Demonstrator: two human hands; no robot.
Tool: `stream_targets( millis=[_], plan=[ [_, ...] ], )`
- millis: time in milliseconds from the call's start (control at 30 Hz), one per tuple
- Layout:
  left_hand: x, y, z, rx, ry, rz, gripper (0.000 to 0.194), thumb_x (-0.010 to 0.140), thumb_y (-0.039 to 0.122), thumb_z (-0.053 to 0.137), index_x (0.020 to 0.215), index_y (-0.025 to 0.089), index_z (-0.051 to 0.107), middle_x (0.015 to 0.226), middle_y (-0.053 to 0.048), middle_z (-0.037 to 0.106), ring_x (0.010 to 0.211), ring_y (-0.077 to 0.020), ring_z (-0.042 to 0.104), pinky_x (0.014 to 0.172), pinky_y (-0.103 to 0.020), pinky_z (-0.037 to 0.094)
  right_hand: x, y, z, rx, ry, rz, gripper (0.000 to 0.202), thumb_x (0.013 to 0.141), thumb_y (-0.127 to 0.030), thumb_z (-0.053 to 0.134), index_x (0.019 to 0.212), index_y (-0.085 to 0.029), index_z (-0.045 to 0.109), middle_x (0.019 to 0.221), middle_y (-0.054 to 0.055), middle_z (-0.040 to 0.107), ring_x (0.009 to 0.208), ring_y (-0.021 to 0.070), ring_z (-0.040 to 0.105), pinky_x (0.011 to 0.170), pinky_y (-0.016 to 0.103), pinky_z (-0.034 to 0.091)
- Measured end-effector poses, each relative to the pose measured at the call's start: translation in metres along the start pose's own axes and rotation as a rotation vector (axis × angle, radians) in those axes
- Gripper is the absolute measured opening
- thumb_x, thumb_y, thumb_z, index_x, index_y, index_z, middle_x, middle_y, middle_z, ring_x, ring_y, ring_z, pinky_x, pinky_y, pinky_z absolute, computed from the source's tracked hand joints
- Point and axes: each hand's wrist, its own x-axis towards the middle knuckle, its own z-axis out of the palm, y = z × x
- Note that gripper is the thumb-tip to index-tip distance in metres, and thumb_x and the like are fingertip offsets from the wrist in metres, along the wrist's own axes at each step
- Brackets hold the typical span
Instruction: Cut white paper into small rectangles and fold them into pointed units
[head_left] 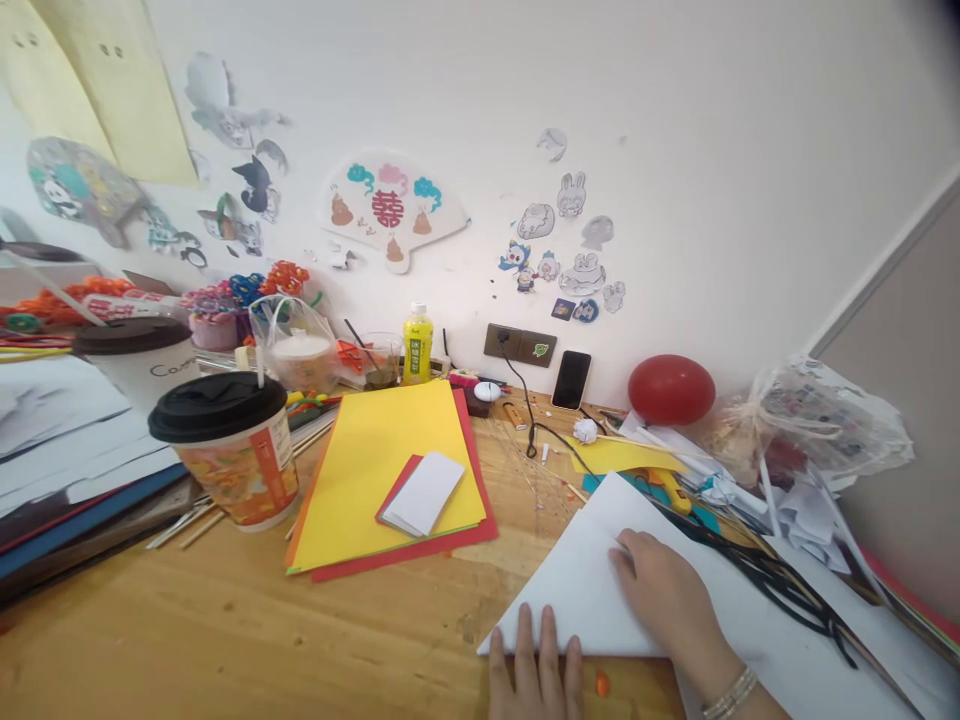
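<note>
A white sheet of paper point(574, 580), folded to a pointed shape, lies on the wooden table at the lower right. My left hand point(534, 670) rests flat over its lower edge near the left corner, with the fingers spread. My right hand point(664, 590) is on the upper surface of the paper, its fingers curled and pressed together; whether they pinch anything is hidden. To the left, a small folded white paper point(424, 492) sits on a stack of yellow sheets point(352, 500) with red ones beneath.
Two lidded cups, the nearer one patterned point(238, 475), stand at the left. Along the wall are a yellow bottle point(418, 345), a phone point(571, 380) and a red balloon point(671, 390). Black strips point(780, 575) and paper scraps lie at the right.
</note>
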Motion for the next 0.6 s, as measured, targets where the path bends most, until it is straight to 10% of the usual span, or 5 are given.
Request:
stream_targets(
  millis=[600],
  plan=[
    [0.001, -0.0001, -0.0097, -0.085, -0.083, -0.047, 0.023, 0.08, 0.036, 0.068, 0.102, 0.036, 0.066, 0.104, 0.001, 0.073, 0.095, -0.0263, 0.066, 0.085, -0.045, 0.039, 0.0004, 0.0032, 0.0024, -0.02, 0.024, 0.006, 0.021, 0.091, -0.018, 0.041, 0.082, -0.018, 0.059, 0.086, 0.008, 0.069, 0.081, 0.0222, 0.064, 0.064, 0.028, 0.038]
  ],
)
